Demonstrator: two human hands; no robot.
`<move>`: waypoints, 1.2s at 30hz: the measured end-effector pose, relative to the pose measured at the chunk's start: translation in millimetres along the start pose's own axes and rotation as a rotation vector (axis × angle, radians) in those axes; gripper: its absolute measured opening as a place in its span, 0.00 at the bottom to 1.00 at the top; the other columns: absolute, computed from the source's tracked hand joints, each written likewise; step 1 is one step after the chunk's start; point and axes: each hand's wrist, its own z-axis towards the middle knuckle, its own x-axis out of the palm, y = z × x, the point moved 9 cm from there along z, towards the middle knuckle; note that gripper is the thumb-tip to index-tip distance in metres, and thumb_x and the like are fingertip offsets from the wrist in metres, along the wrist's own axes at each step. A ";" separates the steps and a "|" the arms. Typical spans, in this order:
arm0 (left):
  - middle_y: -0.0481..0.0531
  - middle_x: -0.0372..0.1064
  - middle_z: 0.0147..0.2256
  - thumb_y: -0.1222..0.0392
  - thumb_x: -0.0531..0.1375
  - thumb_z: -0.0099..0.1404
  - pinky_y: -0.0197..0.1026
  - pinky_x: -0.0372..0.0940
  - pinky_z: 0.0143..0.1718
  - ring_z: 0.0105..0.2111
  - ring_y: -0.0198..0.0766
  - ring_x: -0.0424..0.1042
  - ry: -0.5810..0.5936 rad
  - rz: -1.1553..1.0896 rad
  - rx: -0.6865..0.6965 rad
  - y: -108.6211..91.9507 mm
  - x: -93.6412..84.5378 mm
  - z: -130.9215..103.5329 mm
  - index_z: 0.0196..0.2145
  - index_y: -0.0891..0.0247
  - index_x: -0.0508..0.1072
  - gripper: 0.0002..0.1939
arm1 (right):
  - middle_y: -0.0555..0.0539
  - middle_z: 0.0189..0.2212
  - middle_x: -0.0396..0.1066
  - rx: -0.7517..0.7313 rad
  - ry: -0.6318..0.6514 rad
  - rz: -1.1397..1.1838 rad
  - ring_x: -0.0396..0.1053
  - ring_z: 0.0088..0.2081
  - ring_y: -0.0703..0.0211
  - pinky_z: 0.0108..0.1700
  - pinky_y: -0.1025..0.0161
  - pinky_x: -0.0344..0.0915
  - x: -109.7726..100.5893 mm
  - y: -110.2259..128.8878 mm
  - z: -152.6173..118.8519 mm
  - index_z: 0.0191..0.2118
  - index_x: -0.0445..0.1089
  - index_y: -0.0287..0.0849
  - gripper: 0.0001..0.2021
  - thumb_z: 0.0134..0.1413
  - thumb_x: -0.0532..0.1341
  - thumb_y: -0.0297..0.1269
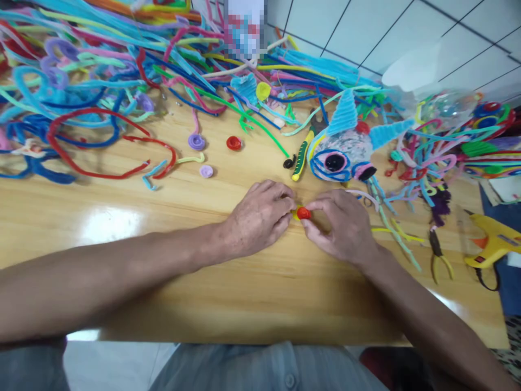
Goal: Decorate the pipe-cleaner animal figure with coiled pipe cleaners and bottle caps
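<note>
Right grip: closed, thumb and index finger of the right hand [342,225] pinching a small red coil [303,213] at its right edge. Left grip: fingers of the left hand [262,217] curled in against a yellow piece [296,215] that pokes out just left of the red coil, touching it; fingertips partly hidden, so can't tell if they're clamped on it. Coil sits between the two hands, over the near-middle of the wooden counter [252,293]. Beyond the hands: creature head [345,146] with ribbed blue ears and blue-and-pink-rimmed black eyes, lying just past the right hand. Green-and-yellow-handled tool [300,157] just left of it, small black coil [288,163] next to the handle. Farther left on the counter: loose red coil [234,143], purple coil [197,142], lilac coil [206,171], then a big bent red pipe cleaner [97,111]. Tangled multicolor pipe cleaners [81,54] run along the far side, heaviest at far left. Right end: pliers [436,254] with yellow handles, handles toward the person, then a yellow glue gun [494,239] near the counter's right edge.
</note>
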 end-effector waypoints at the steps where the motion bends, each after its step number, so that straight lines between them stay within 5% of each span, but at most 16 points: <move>1: 0.60 0.77 0.53 0.63 0.55 0.77 0.54 0.68 0.57 0.54 0.49 0.74 0.000 0.002 -0.001 0.3 0.3 0.0 0.49 0.64 0.78 0.12 | 0.44 0.38 0.77 0.006 -0.002 -0.006 0.75 0.40 0.48 0.42 0.51 0.71 2.7 -1.4 -0.5 0.44 0.73 0.46 0.07 0.59 0.66 0.33; 20: 0.59 0.78 0.54 0.64 0.56 0.76 0.53 0.66 0.55 0.54 0.50 0.74 0.012 0.039 0.026 -2.5 0.0 -0.8 0.48 0.65 0.78 0.11 | 0.43 0.40 0.76 0.073 -0.046 0.127 0.76 0.42 0.48 0.44 0.51 0.73 -3.1 -6.1 -3.9 0.46 0.70 0.46 0.10 0.60 0.66 0.30; 29: 0.60 0.78 0.54 0.63 0.56 0.75 0.54 0.67 0.55 0.53 0.50 0.74 0.002 0.020 0.023 -0.8 2.3 -1.1 0.47 0.64 0.78 0.10 | 0.43 0.40 0.78 0.013 0.237 0.216 0.76 0.42 0.47 0.45 0.50 0.73 6.8 13.1 -4.6 0.46 0.71 0.44 0.08 0.61 0.66 0.32; 32: 0.60 0.78 0.54 0.63 0.57 0.75 0.54 0.67 0.54 0.52 0.51 0.74 -0.008 0.019 0.028 -0.7 -0.1 -1.2 0.48 0.64 0.78 0.11 | 0.40 0.45 0.80 0.061 0.222 0.223 0.77 0.48 0.45 0.51 0.47 0.74 -8.4 6.5 -11.0 0.51 0.71 0.44 0.12 0.64 0.66 0.36; 36: 0.59 0.79 0.49 0.69 0.53 0.73 0.52 0.68 0.52 0.49 0.47 0.75 -0.042 -0.061 0.054 -5.0 -13.7 0.2 0.43 0.63 0.76 0.11 | 0.45 0.43 0.81 0.322 0.058 0.251 0.79 0.46 0.51 0.50 0.53 0.74 -51.2 -27.6 -47.5 0.48 0.74 0.47 0.08 0.66 0.63 0.32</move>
